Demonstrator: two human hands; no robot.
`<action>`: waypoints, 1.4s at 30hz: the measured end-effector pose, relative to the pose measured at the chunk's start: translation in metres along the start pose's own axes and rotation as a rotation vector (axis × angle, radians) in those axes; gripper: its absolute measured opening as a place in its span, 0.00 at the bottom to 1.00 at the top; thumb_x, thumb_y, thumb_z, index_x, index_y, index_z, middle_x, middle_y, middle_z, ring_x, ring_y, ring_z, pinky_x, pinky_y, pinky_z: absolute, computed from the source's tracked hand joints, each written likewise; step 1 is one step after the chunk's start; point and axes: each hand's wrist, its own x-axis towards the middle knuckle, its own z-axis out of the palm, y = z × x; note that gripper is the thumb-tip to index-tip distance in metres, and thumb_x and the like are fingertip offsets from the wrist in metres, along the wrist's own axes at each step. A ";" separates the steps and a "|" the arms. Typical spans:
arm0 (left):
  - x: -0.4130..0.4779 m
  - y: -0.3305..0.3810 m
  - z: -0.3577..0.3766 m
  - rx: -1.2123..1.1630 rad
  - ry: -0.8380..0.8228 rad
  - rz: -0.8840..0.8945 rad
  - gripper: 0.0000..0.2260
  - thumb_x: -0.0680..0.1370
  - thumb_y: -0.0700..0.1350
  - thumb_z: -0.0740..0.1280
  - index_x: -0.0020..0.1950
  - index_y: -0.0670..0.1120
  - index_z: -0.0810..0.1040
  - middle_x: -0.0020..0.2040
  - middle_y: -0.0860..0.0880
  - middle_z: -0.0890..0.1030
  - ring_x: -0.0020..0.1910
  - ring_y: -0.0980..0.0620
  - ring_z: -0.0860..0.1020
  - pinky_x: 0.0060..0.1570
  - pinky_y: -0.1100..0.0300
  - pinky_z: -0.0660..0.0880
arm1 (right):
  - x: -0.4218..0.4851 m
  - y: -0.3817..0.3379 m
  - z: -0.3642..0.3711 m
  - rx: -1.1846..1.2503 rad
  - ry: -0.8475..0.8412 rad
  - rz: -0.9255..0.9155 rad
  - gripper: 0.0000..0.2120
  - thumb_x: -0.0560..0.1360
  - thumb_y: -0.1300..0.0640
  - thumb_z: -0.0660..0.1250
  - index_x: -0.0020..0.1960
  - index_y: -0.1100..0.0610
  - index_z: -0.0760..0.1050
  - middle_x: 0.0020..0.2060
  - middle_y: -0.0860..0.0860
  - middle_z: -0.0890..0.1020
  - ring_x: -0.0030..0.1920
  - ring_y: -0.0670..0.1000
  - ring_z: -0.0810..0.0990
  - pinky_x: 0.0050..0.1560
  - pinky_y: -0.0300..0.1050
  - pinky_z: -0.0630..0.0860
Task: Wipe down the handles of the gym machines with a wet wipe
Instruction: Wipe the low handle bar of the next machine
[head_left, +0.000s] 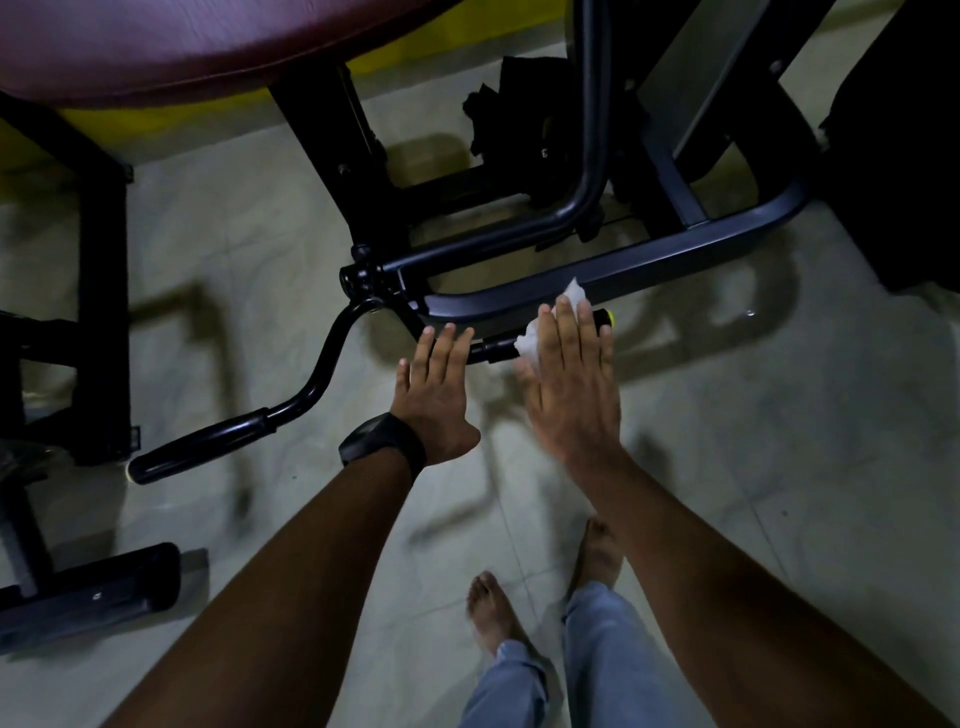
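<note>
A black machine handle with a yellow end cap runs across the middle of the view. My right hand lies flat over it with straight fingers, pressing a white wet wipe onto the grip; wipe corners stick out above and left of the fingers. My left hand, wearing a black watch, is open with fingers extended, fingertips near the handle's bare left part. A second black handle on a curved bar lies lower left, untouched.
The machine's dark steel frame runs behind the handle. A maroon padded seat fills the top left. More black frame feet sit at the left. My bare feet stand on pale floor tiles below.
</note>
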 end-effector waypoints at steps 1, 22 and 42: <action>0.000 0.000 0.000 0.001 0.002 0.000 0.54 0.69 0.49 0.73 0.81 0.51 0.37 0.82 0.50 0.38 0.80 0.47 0.35 0.76 0.41 0.42 | 0.003 0.002 -0.001 -0.004 -0.010 0.017 0.31 0.84 0.43 0.53 0.80 0.60 0.56 0.80 0.58 0.56 0.80 0.58 0.50 0.79 0.57 0.49; -0.001 0.002 -0.001 -0.025 0.003 -0.006 0.54 0.72 0.59 0.72 0.80 0.52 0.34 0.81 0.51 0.35 0.79 0.48 0.33 0.77 0.43 0.41 | 0.026 0.002 -0.023 -0.069 -0.115 0.059 0.22 0.84 0.44 0.48 0.59 0.57 0.75 0.55 0.56 0.79 0.63 0.59 0.74 0.75 0.62 0.56; 0.000 0.000 0.002 -0.007 0.011 -0.005 0.55 0.70 0.59 0.73 0.80 0.53 0.34 0.81 0.51 0.36 0.80 0.48 0.34 0.77 0.41 0.43 | 0.027 0.012 -0.012 -0.036 -0.018 0.069 0.21 0.85 0.47 0.48 0.64 0.57 0.74 0.59 0.55 0.78 0.68 0.58 0.71 0.73 0.62 0.60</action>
